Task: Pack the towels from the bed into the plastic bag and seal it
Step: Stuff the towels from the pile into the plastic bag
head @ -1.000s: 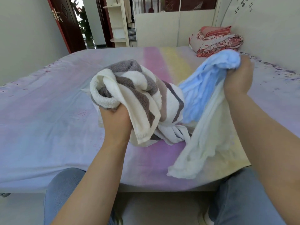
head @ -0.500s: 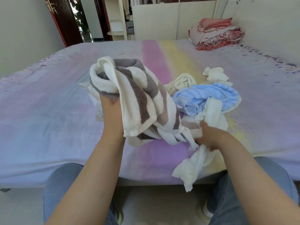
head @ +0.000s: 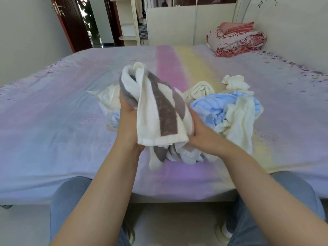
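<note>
The left hand (head: pixel 128 119) is closed around the upper bunch of a white-and-brown striped towel (head: pixel 159 110), lifted clear of the bed (head: pixel 53 130). The right hand (head: pixel 202 137) presses, fingers curled, against the towel's lower right side; how firmly it grips cannot be told. Just right of the hands lies a blue towel (head: pixel 211 107) tangled with a cream towel (head: pixel 239 121); two smaller cream towels (head: pixel 202 89) (head: pixel 234 82) rest beyond. A translucent mass (head: pixel 108 98) behind the left hand may be the plastic bag, though this is uncertain. Gathering the trailing ends into a compact bundle should ease insertion; loose tails are likely to snag the opening.
</note>
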Demonstrator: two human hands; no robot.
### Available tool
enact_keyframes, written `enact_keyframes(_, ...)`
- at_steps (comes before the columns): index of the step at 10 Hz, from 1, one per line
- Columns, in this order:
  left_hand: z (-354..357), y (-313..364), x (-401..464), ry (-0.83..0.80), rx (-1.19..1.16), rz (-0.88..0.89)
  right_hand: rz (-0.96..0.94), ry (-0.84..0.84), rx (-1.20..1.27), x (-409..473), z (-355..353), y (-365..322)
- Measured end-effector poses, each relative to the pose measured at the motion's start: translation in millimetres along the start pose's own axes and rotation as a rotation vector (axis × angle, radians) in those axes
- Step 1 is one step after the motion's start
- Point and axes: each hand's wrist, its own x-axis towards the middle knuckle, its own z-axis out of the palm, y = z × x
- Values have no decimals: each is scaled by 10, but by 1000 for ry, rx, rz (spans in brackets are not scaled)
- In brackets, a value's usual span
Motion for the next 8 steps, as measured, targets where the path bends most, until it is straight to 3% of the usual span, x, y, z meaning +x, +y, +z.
enact_keyframes(1, 107, 262, 98, 42, 81, 74, 99, -70, -129, 60, 363, 114)
enact_keyframes(2, 45, 312, 31, -15, 139, 280, 188, 204, -11, 129, 301, 122)
enact_keyframes(3, 11, 169, -175, -322, 342, 336, 228, 454, 802, 186, 75, 18)
enact_keyframes(4, 34, 28, -409, -615, 349, 177, 88, -20, 1343, 107, -34, -250)
enact_keyframes(5, 125, 30, -543, -649, 223, 106, 26, -61, 1189, 13, 133, -334)
enact_keyframes(6, 245, 114, -576, -644, 62, 13, 5, 116, 1186, -48, 337, -284)
enact_keyframes(7, 199, 89, -584, -373, 26, 14, 64, 206, 1377, -113, 276, -205)
enact_keyframes(8, 37, -47, -564, -272, 250, -29, -39, 218, 1577, -198, 65, -170)
